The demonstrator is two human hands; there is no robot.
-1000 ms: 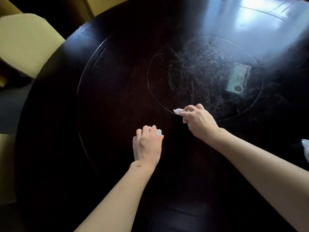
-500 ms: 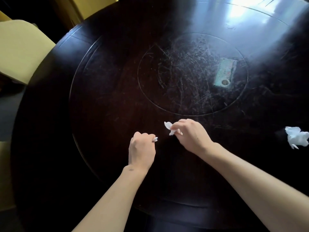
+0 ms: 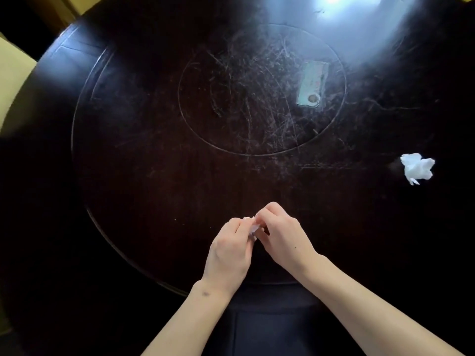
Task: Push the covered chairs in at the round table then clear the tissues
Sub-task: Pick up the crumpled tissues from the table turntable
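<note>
A dark round table (image 3: 123, 176) fills the view. My left hand (image 3: 228, 250) and my right hand (image 3: 282, 237) meet above its near edge, fingers closed together on small white tissue pieces (image 3: 253, 228) that are mostly hidden between them. A larger crumpled white tissue (image 3: 417, 168) lies on the table at the right, well apart from both hands. A chair in a pale yellow cover (image 3: 12, 88) stands at the table's left edge.
A scratched round inset (image 3: 218, 104) marks the table's centre, with a worn pale sticker (image 3: 312, 84) on it. Bright glare falls on the far right of the tabletop. A dark seat (image 3: 270, 327) sits below the near edge between my forearms.
Both hands have drawn back toward the near edge and come together, each with a tissue piece. The view has shifted right, and the large tissue has come fully into sight.
</note>
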